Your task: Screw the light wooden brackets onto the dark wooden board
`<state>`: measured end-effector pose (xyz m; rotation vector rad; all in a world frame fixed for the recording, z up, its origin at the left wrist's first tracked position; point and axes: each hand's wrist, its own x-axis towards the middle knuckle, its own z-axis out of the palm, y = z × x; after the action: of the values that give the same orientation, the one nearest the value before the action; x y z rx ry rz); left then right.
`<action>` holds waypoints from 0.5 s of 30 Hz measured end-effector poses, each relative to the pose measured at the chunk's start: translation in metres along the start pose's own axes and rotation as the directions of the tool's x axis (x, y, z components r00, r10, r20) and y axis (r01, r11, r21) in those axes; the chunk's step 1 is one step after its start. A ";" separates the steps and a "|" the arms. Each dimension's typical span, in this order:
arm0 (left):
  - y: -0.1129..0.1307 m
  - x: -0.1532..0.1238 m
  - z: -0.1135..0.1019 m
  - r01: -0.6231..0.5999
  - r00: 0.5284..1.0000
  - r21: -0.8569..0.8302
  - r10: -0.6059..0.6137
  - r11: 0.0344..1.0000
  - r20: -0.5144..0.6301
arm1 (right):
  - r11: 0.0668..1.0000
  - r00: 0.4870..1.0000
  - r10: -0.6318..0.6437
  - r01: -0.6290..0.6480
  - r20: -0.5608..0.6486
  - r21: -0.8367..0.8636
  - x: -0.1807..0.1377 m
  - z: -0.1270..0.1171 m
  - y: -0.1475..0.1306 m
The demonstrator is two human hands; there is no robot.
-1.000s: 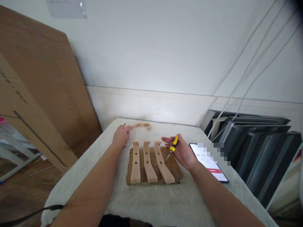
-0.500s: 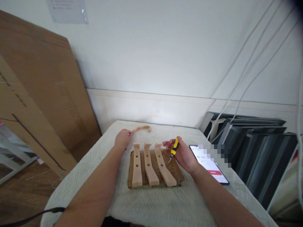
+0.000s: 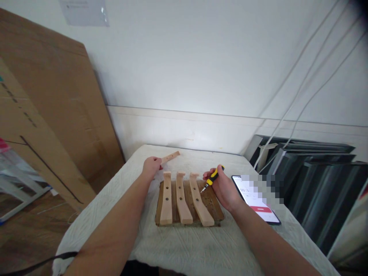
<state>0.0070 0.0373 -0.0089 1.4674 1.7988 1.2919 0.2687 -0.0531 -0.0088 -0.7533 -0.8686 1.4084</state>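
Observation:
A dark wooden board [image 3: 214,205] lies on the white cloth-covered table [image 3: 184,245], with three pale wooden hook pieces [image 3: 179,197] laid side by side on it. My left hand [image 3: 151,166] is closed on one end of a loose pale wooden hook [image 3: 171,156], just beyond the board's far left corner. My right hand [image 3: 222,186] grips a small yellow-and-black screwdriver [image 3: 211,178] over the board's far right part, tip pointing down and left at the board.
A phone [image 3: 257,199] with a lit screen lies right of the board. Large cardboard sheets [image 3: 51,115] lean against the wall on the left. Dark panels [image 3: 316,172] are stacked at the right, with white cables [image 3: 301,84] hanging above them.
My left hand has closed on the loose wooden hook and turned it, its curled end no longer showing. My right hand's fingers have curled round the screwdriver.

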 end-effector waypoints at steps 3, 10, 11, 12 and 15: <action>0.013 -0.003 -0.002 -0.020 0.996 -0.223 0.000 0.974 -0.091 | 1.000 1.000 -0.015 0.015 -0.008 0.024 0.000 0.001 -0.005; 0.056 -0.032 -0.006 -0.054 0.998 -0.694 0.027 0.718 -0.050 | 0.997 1.000 0.001 -0.003 0.025 0.071 -0.008 0.009 -0.018; 0.061 -0.038 -0.005 -0.045 0.999 -0.722 0.044 0.690 -0.020 | 0.998 0.999 0.013 -0.015 0.034 0.067 -0.009 0.010 -0.019; 0.064 -0.043 -0.005 -0.035 0.998 -0.740 0.062 0.671 0.010 | 0.998 0.999 0.027 -0.030 0.046 0.060 -0.010 0.012 -0.019; 0.073 -0.056 -0.006 -0.038 0.983 -0.735 0.158 0.677 0.094 | 0.998 0.995 0.062 -0.063 0.082 0.013 -0.014 0.015 -0.022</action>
<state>0.0542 -0.0190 0.0467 1.1452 0.9004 1.6397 0.2672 -0.0690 0.0165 -0.7212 -0.9026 1.5084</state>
